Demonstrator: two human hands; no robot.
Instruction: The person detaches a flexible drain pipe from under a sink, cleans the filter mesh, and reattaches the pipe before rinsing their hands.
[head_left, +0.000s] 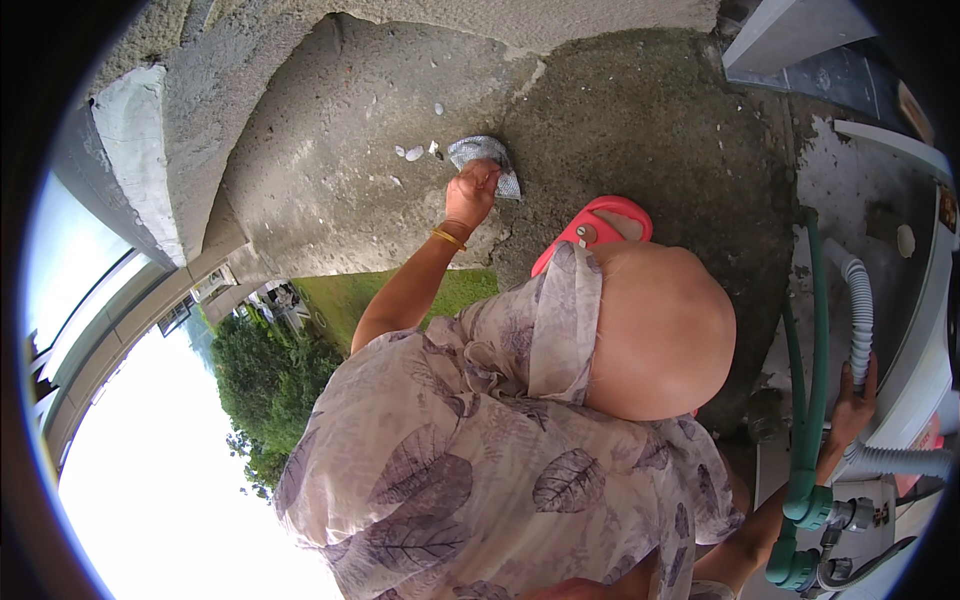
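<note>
My left hand (472, 191), with a yellow bangle at the wrist, holds a crumpled, silvery-grey textured cloth or sheet (480, 150) against the concrete ground. Small whitish flakes (414, 153) lie just to its left. On the far right, my right hand (855, 401) is wrapped around a grey corrugated drain hose (859, 315). Part of this hand is hidden behind the hose. Green pipes (816, 337) run beside it, down to fittings with metal valves (851, 516).
A red sandal (592, 229) and my bare knee are near the middle. Rough concrete edging (495, 22) curves along the top. Grass (337, 300) and trees (262, 382) appear at lower left. A white curved panel (926, 300) stands at the right, beside the hose.
</note>
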